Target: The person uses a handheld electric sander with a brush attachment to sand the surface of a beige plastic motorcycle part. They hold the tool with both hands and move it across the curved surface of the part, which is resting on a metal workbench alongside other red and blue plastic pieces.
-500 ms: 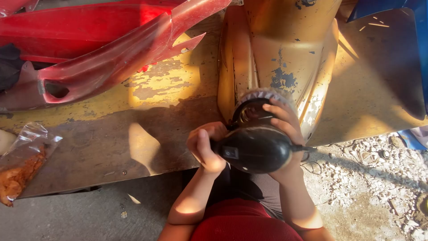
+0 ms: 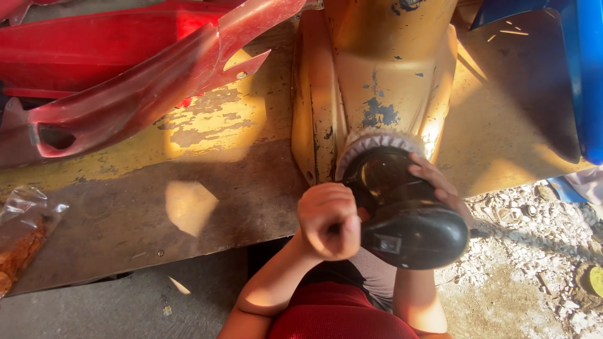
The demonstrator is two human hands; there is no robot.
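A black power sander [image 2: 411,229] with a white round pad [image 2: 375,142] presses against a yellow body panel [image 2: 383,69] whose paint is chipped to blue in spots. My left hand [image 2: 328,220] is closed in a fist around the sander's side handle. My right hand [image 2: 440,185] wraps the right side of the sander's body, fingers over the top. My forearms reach up from the bottom of the view.
The yellow panel lies on a worn board [image 2: 188,201] with flaking yellow paint. Red plastic body panels [image 2: 125,81] lie at the upper left, a blue part [image 2: 584,75] at the upper right. A clear plastic bag [image 2: 22,238] sits at the left edge. Rubble [image 2: 540,251] covers the ground on the right.
The sander and both hands sit slightly lower and nearer the camera; the view has shifted a little. Grip is unchanged.
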